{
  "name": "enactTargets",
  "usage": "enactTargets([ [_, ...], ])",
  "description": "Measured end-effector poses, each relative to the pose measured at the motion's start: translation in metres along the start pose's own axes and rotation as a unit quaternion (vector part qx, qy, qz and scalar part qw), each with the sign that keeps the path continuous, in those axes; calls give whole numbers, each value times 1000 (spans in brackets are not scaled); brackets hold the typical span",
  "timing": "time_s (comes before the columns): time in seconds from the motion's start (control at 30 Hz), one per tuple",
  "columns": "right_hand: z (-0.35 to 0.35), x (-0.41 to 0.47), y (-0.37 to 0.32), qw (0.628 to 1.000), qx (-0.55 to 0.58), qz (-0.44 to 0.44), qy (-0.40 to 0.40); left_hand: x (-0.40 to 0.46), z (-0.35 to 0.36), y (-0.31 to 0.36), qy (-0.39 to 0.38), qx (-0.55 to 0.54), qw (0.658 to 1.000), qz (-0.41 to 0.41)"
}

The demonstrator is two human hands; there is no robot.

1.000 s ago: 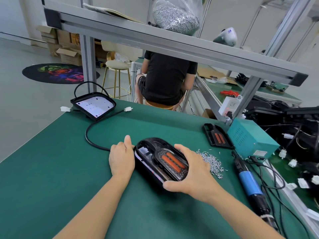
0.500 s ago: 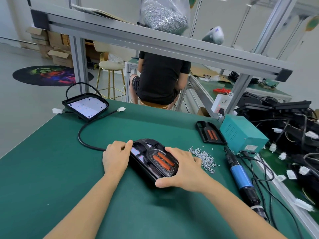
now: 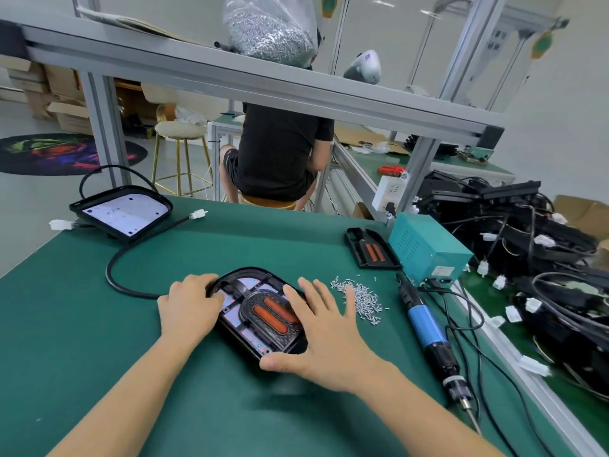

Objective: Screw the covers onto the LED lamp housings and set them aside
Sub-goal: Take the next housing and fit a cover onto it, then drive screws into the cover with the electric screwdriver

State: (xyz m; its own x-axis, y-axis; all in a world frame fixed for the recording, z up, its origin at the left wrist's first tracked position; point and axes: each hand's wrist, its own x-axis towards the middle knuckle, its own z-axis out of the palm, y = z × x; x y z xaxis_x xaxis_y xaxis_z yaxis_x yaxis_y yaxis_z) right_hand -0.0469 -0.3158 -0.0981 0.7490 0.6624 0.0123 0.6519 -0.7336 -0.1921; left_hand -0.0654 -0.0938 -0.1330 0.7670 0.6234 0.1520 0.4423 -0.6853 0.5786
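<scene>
A black LED lamp housing [image 3: 250,319] is laid flat on the green table mat [image 3: 82,324], with a black cover [image 3: 268,311] bearing two orange strips seated on its top. The housing's left edge is gripped by the left hand [image 3: 189,308], whose fingers are curled over the rim. The right hand [image 3: 324,336] is spread wide with straight fingers beside the housing's right edge, the thumb laid at the near corner. A pile of loose screws [image 3: 361,298] is seen just right of that hand, and a blue electric screwdriver [image 3: 428,331] lies further right. A second housing [image 3: 122,212] rests at the far left of the mat, and a spare cover [image 3: 370,249] lies beside a teal power box [image 3: 428,247].
</scene>
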Motion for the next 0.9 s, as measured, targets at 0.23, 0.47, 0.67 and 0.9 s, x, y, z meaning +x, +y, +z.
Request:
enactTargets([
  [0.23, -35, -35, 92, 962, 44, 224, 147, 4, -12, 18, -33, -20, 999, -4],
  [0.47, -29, -55, 153, 918, 29, 395, 6, -26, -3, 122, 34, -136, 961, 238],
  [0.67, -16, -47, 154, 911, 50, 408, 23, -50, 72, 203, -162, -61, 938, 301],
  [0.9, -5, -43, 158, 913, 38, 402, 60, -47, 128, 213, -179, 69, 935, 298],
])
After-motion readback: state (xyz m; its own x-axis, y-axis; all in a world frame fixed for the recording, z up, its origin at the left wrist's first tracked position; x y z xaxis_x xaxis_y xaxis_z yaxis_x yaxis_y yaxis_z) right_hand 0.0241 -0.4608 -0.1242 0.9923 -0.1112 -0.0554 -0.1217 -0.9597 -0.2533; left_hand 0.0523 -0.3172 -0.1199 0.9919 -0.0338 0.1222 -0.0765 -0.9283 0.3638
